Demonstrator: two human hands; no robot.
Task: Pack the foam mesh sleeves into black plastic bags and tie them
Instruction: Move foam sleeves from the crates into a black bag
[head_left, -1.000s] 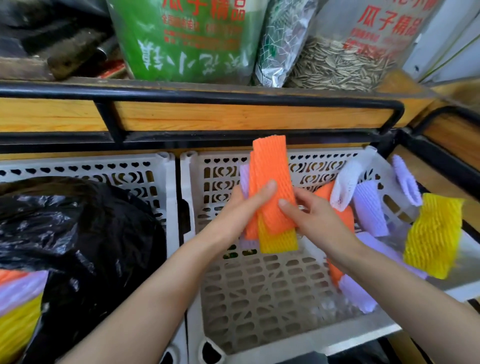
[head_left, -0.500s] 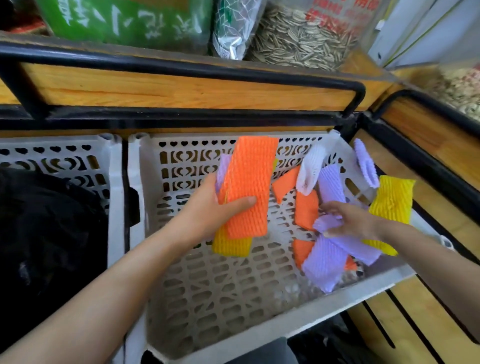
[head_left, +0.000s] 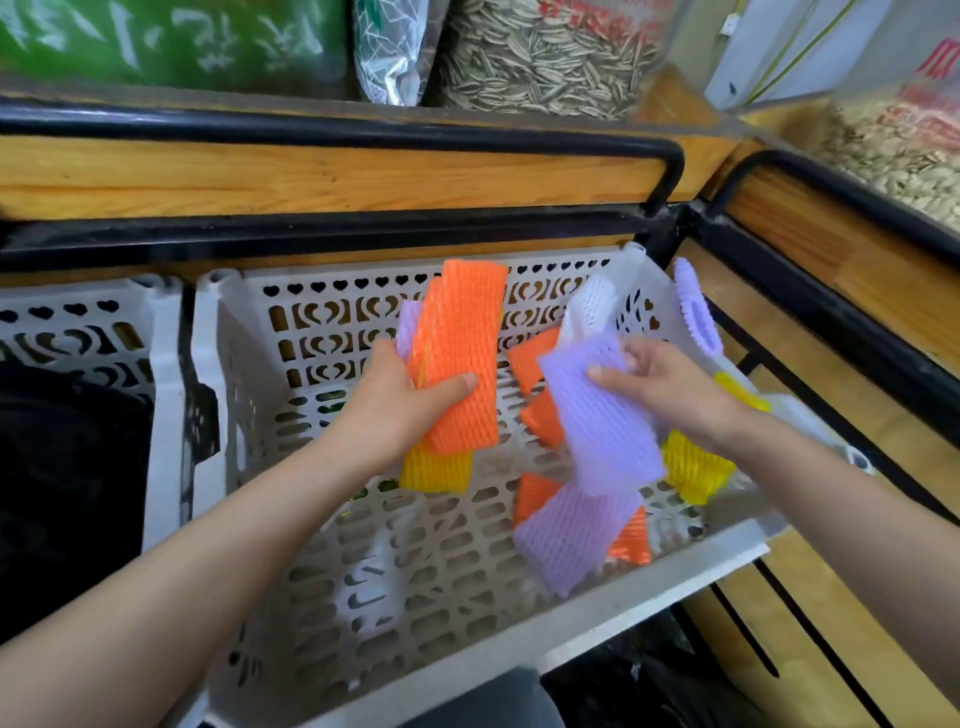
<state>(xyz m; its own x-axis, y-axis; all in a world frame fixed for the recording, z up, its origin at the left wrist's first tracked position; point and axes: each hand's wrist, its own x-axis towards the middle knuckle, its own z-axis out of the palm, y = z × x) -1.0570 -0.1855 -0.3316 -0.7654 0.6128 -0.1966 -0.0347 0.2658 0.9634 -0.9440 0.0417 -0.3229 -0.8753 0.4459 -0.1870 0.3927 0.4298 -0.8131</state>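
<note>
At the far left a black plastic bag (head_left: 62, 467) sits in a white crate (head_left: 161, 374). Just beside it is a second, perforated crate (head_left: 218, 415). Above this crate the left hand (head_left: 400, 410) is clamped on a stack of foam mesh sleeves, thumb across the orange sleeve (head_left: 462, 364) on top, with a yellow sleeve (head_left: 436, 473) poking out below and a purple edge behind. To its right, the right hand (head_left: 670, 384) pinches a purple sleeve (head_left: 602, 415) by its upper edge, lifted clear of the crate floor. Beneath it loose sleeves (head_left: 566, 535) in orange, purple and yellow lie at the crate's right end; a white sleeve (head_left: 592, 306) leans on the back wall. Bags of sunflower seeds (head_left: 540, 52) stand on the wooden shelf (head_left: 311, 176) above.
</note>
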